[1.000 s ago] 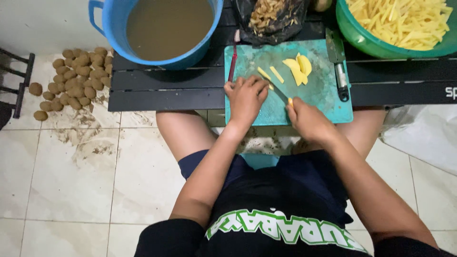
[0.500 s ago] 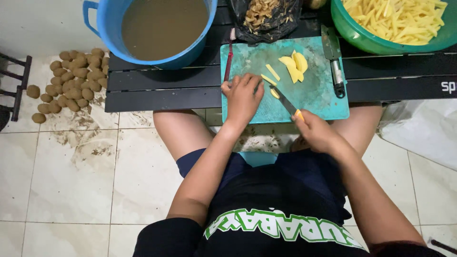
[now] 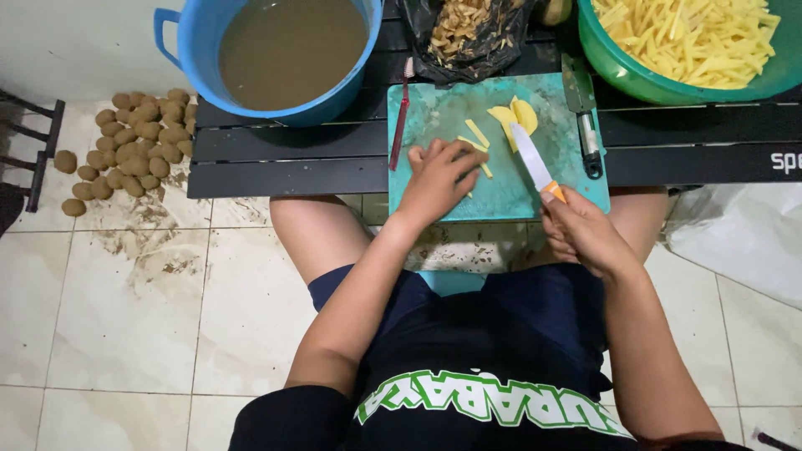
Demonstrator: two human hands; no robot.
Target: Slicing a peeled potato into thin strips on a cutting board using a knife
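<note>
R hand (image 3: 585, 234) lifted knife (image 3: 531, 156) off cutting board (image 3: 510, 196), fingers wrapped on handle, blade tip near potato slices (image 3: 518, 117). L hand (image 3: 439, 179) fingers spread flat over cut sticks (image 3: 478, 138). Cut stroke done, sticks lie beside L fingertips.

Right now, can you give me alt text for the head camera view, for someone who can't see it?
Seen from above, a seated person's right hand holds an orange-handled kitchen knife over a teal plastic cutting board, while the left hand rests on pale yellow potato strips. A green bowl of cut potato sticks and a blue bucket of murky water sit beyond.
</note>
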